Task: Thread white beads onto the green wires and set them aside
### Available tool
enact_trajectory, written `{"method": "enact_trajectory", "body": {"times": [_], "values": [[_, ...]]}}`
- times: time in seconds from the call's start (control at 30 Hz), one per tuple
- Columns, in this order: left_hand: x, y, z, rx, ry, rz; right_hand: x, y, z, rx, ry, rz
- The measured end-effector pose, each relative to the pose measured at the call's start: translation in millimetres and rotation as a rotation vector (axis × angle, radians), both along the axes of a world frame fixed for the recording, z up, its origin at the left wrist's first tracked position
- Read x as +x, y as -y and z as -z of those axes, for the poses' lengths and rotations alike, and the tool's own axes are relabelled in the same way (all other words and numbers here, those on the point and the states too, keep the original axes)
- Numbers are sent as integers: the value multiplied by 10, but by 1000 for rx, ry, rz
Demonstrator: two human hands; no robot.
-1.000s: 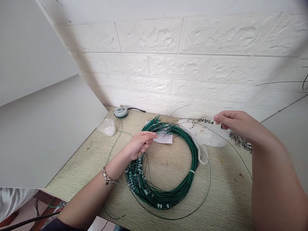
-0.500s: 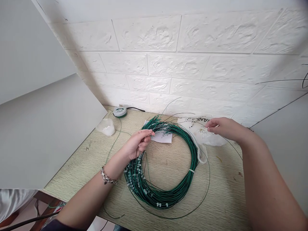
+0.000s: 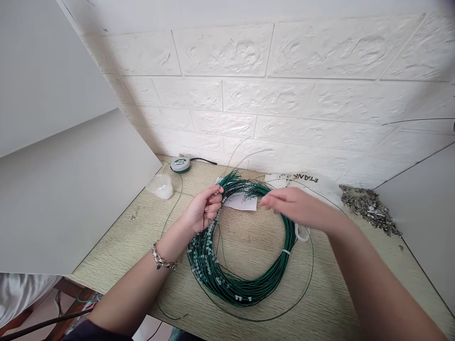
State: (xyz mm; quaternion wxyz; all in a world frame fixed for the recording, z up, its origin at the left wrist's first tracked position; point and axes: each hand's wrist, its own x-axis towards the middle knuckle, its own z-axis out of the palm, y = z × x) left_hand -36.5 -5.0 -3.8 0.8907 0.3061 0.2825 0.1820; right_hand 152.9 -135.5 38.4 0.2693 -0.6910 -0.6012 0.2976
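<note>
Green wire coil (image 3: 245, 284) lies flat on wooden counter (image 3: 341, 293), small white beads along left strands. Left hand (image 3: 202, 210), bracelet at wrist, sits on coil's upper left; fingers (image 3: 215, 199) curled, pinching thin wire ends. Right hand (image 3: 295, 206) blurred, low over coil's top right; fingers loosely extended, grip cannot be told. Beyond: white paper slip (image 3: 243, 202), plastic bag (image 3: 313, 182), metal parts pile (image 3: 369, 208), clear cup (image 3: 161, 186), round spool (image 3: 180, 164) near brick wall.
</note>
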Motion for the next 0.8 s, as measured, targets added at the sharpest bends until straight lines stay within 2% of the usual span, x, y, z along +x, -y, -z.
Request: {"method": "enact_trajectory", "body": {"times": [0.1,0.23,0.37,0.53,0.8], "values": [[-29,-62,-43,-91,66,-131,-365,-55,155,-108,-210,-184],[-79,-148,-86,-134,139,-275,-602,-53,326,-257,-266,-331],[-107,-190,-94,-158,166,-352,-562,45,346,-301,-252,-301],[-109,-201,-86,-173,164,-421,-500,284,306,-315,-62,-401],[-121,-207,-100,-141,174,-503,-680,518,436,-142,-55,-352]]}}
